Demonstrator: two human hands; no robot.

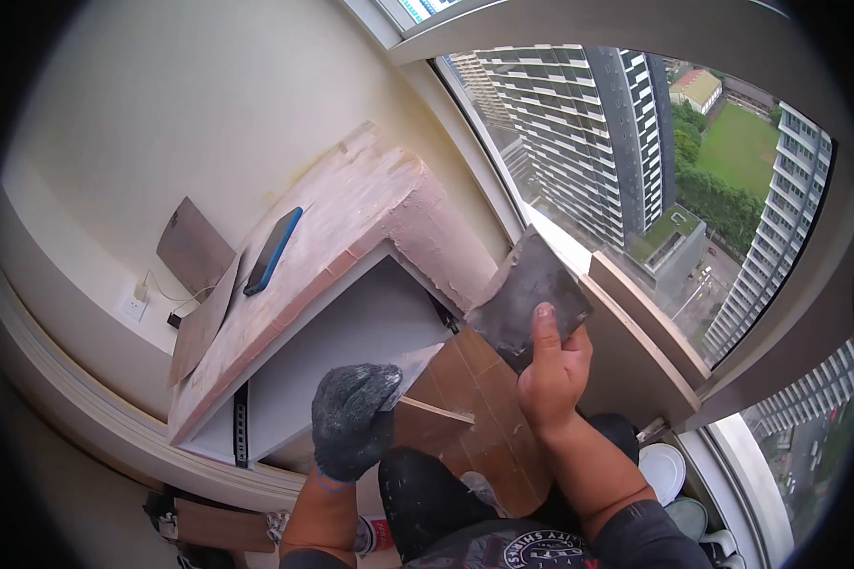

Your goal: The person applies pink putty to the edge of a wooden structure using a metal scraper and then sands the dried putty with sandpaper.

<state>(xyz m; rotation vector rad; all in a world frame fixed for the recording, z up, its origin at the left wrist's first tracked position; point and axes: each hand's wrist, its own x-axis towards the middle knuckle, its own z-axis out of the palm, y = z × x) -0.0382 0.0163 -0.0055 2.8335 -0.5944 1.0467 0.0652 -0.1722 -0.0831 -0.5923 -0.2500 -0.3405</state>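
My right hand (552, 368) is bare and grips a flat grey plastering trowel (525, 296), thumb pressed on its blade, held near the plastered end of a ledge (436, 237). My left hand (351, 419) wears a dark glove and is closed around a second metal scraper (416, 365), whose blade points toward the trowel. Both hands hover above a brown wooden board (479, 417) resting over my knees. The ledge's top (351, 213) is coated with rough pale plaster.
A blue phone (273, 249) lies on the ledge top. A brown tile piece (194, 248) leans on the wall above a wall socket (134, 305). A large window (655, 161) overlooks high-rise buildings. White bowls (662, 469) sit on the floor at right.
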